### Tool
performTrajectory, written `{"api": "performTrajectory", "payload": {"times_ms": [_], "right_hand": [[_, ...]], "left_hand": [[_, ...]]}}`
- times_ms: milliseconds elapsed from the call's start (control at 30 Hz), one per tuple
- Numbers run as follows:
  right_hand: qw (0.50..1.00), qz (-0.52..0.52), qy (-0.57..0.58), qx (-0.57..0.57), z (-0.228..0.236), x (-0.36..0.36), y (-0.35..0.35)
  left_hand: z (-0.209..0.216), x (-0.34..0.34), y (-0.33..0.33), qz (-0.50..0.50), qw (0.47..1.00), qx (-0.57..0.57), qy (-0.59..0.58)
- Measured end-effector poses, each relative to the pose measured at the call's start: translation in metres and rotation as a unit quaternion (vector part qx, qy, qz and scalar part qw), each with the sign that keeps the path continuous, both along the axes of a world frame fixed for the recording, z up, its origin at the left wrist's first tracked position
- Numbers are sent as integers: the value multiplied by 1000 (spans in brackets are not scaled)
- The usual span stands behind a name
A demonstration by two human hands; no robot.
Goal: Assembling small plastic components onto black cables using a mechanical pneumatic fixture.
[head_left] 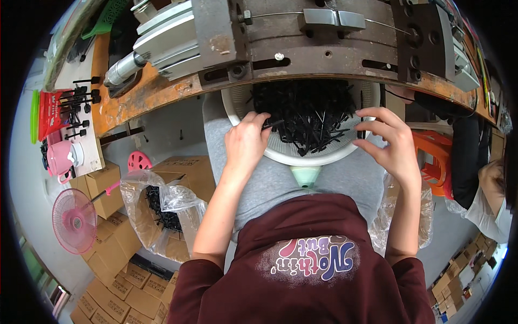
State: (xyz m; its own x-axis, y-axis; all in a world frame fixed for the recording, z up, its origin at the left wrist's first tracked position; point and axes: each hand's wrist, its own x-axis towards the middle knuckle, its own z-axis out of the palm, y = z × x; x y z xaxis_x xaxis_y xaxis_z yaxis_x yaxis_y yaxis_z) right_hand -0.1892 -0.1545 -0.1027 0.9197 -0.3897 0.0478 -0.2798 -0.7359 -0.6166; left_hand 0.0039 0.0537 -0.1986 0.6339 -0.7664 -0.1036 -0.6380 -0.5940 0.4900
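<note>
A round white plastic basket point(315, 160) rests on my lap under the bench edge, heaped with small, slim black parts point(310, 116); a few show thin metallic shafts. At its left rim my left hand point(245, 140) is closed, pinching a short black part point(273, 125) between thumb and fingers. Over the right rim my right hand point(395, 141) hangs with fingers and thumb spread, nothing between them. On the bench above stands a metal fixture point(324, 46) with a thin rod passing through a small steel block point(332, 20).
The worn orange bench edge point(154, 102) crosses above my lap. To the left are a plastic-lined box of black parts point(162, 208), a pink fan point(75, 221) and stacked cartons point(116, 243). An orange stool point(436, 162) and another person's arm point(490, 186) are at right.
</note>
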Motion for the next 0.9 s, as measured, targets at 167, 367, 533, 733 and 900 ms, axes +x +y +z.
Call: {"api": "performTrajectory", "payload": {"times_ms": [167,367,533,733,900], "right_hand": [[994,-60,63,-61,-59,-6,-12],[994,-81,54,51,-91,24,13],[967,-124,95,200,-94,14,10],[836,-217,-15,503,-59,-24,3],[826,-191,-125,515,-35,-38,26]], "left_hand": [[-14,2,-1,-14,999,19,-35],[-14,2,1,-7,999,-10,-32],[3,-2,0,-5,994,-89,-60],[31,-17,3,-24,982,-139,128],[60,-38,0,55,859,-168,480]]}}
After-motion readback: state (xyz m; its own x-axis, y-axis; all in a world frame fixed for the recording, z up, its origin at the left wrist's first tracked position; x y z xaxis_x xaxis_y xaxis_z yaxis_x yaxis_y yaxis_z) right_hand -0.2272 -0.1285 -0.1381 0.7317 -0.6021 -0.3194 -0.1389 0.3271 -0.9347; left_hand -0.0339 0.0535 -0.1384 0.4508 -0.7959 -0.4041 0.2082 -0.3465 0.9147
